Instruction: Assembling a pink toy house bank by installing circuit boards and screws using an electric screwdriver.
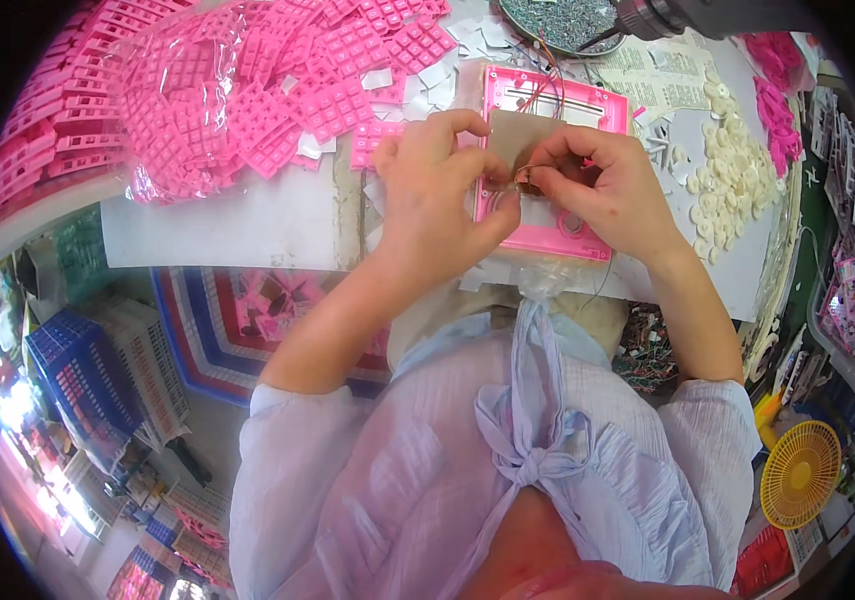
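A pink plastic casing [539,240] lies open in front of me, with a grey-brown panel [522,130] in its middle and thin wires [553,75] rising at its far end. Over the casing's near half, my right hand [602,190] pinches a thin wire [525,168] between thumb and fingertips. My left hand [439,190] reaches across the casing's left edge, thumb and finger closed close to the right fingertips. Whatever the left fingertips hold is too small to make out. A small dark part shows under the fingertips.
Pink keypad pieces [337,105] are heaped at the far left, some in a clear plastic bag [182,130]. Small cream round parts [732,185] lie to the right. A round tray [572,15] of tiny parts stands at the back, beside a dark tool [657,18]. A striped basket [202,325] sits below left.
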A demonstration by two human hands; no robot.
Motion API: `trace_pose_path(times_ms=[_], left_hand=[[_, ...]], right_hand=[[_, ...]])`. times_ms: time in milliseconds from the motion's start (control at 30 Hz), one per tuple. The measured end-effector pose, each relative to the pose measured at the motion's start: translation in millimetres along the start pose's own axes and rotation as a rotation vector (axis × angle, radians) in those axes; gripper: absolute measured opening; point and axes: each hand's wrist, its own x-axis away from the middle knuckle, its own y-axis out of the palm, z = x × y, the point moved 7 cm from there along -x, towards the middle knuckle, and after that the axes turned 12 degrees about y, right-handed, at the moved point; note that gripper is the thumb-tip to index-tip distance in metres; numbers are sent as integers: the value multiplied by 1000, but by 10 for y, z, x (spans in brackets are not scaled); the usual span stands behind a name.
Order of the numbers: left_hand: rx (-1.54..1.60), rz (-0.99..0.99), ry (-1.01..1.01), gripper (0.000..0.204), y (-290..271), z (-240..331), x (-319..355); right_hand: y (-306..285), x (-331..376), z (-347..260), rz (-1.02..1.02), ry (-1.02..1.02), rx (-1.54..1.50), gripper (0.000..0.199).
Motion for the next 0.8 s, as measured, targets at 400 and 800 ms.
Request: trace_pose_path(times_ms=[400, 800], left_hand=[[62, -9, -5, 14, 70, -23, 9], [155, 1, -39, 14, 69, -25, 17]], right_hand=[[-21, 25, -23, 6, -9, 40, 12], [-53, 48, -152, 127, -186, 204, 15]])
